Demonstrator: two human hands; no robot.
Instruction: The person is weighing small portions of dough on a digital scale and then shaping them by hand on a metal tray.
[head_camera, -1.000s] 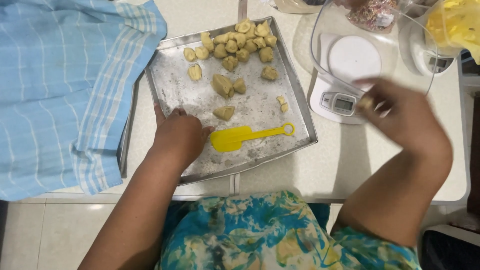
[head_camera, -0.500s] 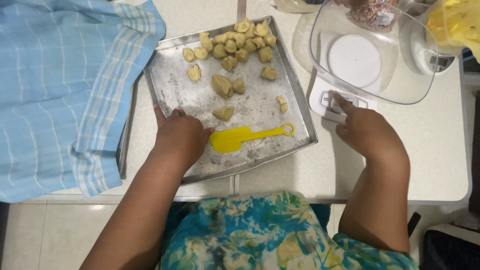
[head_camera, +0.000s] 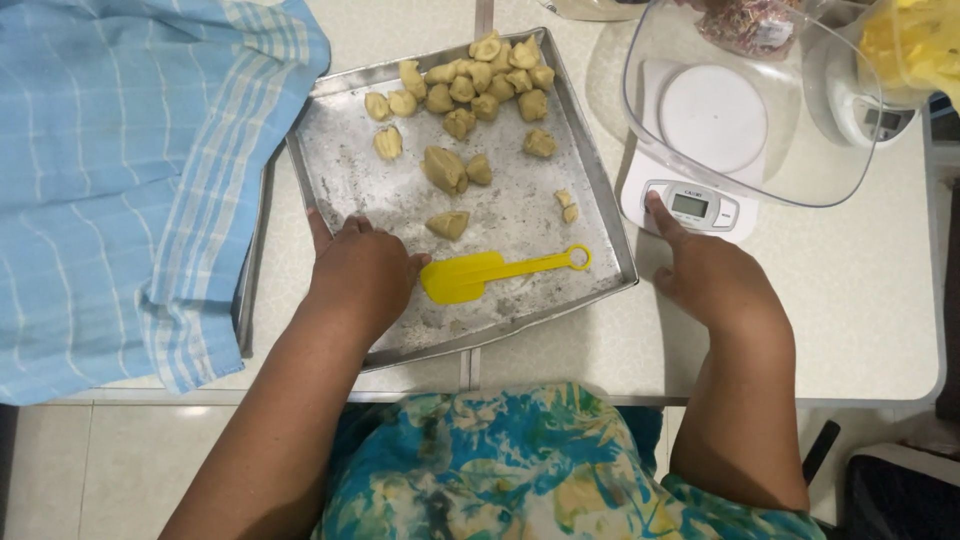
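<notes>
- Right grip (head_camera: 715, 285): forefinger out, pressed on white scale (head_camera: 690, 205) panel, nothing pinched.
- Left grip (head_camera: 360, 275): flat, empty on tray (head_camera: 600, 200); yellow scraper (head_camera: 500, 270) just right, lengthwise left-right.

tray (head_camera: 520, 215): showing dull silver, speckled with flour;
dough pieces (head_camera: 470, 85): looking pale tan;
scraper (head_camera: 495, 271): showing bright yellow;
scale (head_camera: 700, 150): showing white under a clear bowl (head_camera: 790, 170);
cloth (head_camera: 120, 170): showing light blue with white checked stripes;
garment (head_camera: 500, 470): showing blue, teal and yellow floral print
</notes>
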